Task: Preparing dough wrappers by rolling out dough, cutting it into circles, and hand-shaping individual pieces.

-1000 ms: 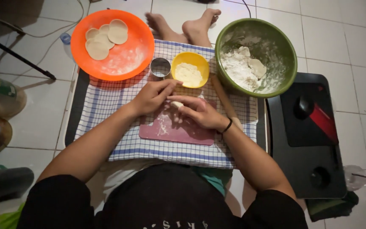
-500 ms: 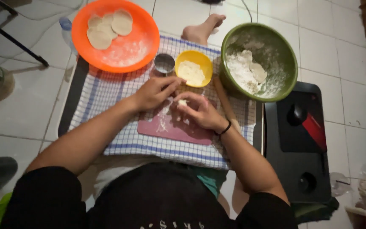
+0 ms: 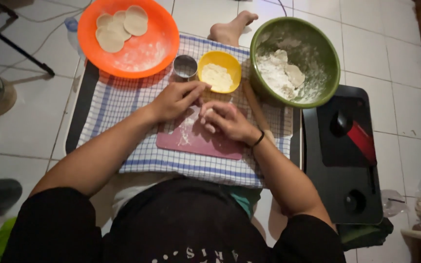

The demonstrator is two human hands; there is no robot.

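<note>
My left hand (image 3: 174, 100) and my right hand (image 3: 225, 120) meet over a floured pink cutting board (image 3: 198, 143) on a blue-checked cloth (image 3: 123, 102). Both hands pinch a small pale piece of dough (image 3: 208, 113) between the fingertips; most of it is hidden by the fingers. Just beyond the hands stand a small yellow bowl of filling (image 3: 219, 75) and a round metal cutter (image 3: 185, 66). A wooden rolling pin (image 3: 253, 104) lies beside my right hand.
An orange bowl (image 3: 137, 53) with flat dough rounds (image 3: 123, 27) sits at the back left. A green bowl (image 3: 317, 58) with flour and dough sits at the back right. A black stove (image 3: 344, 160) lies on the right. A bare foot (image 3: 230, 29) rests beyond the cloth.
The view has shifted slightly. Both hands stay together over the pink board, working the dough piece; the fingers have closed in tighter on it.
</note>
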